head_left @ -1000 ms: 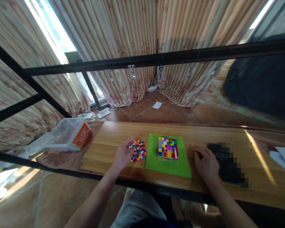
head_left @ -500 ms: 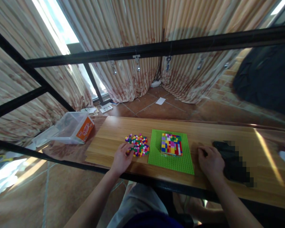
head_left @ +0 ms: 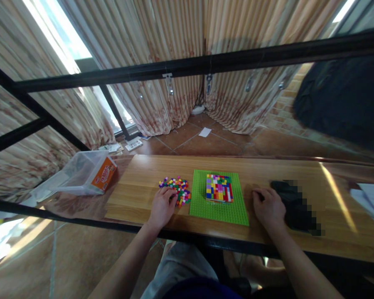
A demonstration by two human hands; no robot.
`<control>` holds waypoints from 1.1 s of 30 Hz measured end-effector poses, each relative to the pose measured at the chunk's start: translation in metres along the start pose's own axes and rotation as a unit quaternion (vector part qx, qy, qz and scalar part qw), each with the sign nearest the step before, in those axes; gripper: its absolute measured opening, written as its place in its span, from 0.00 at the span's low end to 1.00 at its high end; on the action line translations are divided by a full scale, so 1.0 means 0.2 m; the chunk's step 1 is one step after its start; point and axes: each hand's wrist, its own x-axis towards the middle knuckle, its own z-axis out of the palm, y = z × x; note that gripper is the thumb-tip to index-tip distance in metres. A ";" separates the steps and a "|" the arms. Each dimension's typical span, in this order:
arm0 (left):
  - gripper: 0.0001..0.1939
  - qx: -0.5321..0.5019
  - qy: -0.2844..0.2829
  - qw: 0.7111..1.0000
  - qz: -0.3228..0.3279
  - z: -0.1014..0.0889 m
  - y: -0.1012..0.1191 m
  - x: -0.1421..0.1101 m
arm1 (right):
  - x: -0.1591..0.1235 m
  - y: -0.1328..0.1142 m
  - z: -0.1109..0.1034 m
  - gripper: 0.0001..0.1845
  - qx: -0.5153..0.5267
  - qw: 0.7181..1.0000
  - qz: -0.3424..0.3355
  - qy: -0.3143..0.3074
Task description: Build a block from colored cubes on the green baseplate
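My left hand (head_left: 163, 206) rests at the near-left side of a loose pile of small coloured bricks (head_left: 183, 195). Its fingers are curled down towards the thumb, and whatever may be between the tips is hidden. Right of the pile lies a green baseplate (head_left: 198, 207), bearing a low square block built of multicoloured bricks (head_left: 219, 189). On the wooden tabletop, just beyond the plate's right edge, my right hand (head_left: 269, 209) lies with its fingers loosely curled in; I see nothing in them.
A dark object (head_left: 291, 205), partly pixelated, lies right of my right hand. A clear plastic bin (head_left: 81, 174) with an orange label stands off the table's left end. White papers (head_left: 369, 203) sit at the far right. A black metal bar (head_left: 187, 68) crosses beyond the table.
The whole view has shifted, so most things appear slightly further left. My left hand's fingers have shifted a little at the pile; my right hand stays beside the baseplate.
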 end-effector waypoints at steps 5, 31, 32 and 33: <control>0.05 -0.001 -0.002 1.000 0.005 0.01 -0.01 0.01 | 0.00 0.00 0.00 0.14 0.004 1.000 -0.006 0.004; 0.03 -0.128 -0.071 0.988 0.043 0.32 0.52 0.43 | 0.00 -0.02 0.00 0.13 0.029 0.999 0.025 -0.021; 0.02 -0.124 -0.069 0.989 0.044 0.33 0.52 0.44 | 0.00 -0.02 0.00 0.13 0.031 0.999 0.024 -0.021; 0.02 -0.120 -0.066 0.990 0.044 0.33 0.52 0.45 | 0.01 -0.02 0.00 0.13 0.032 0.999 0.022 -0.020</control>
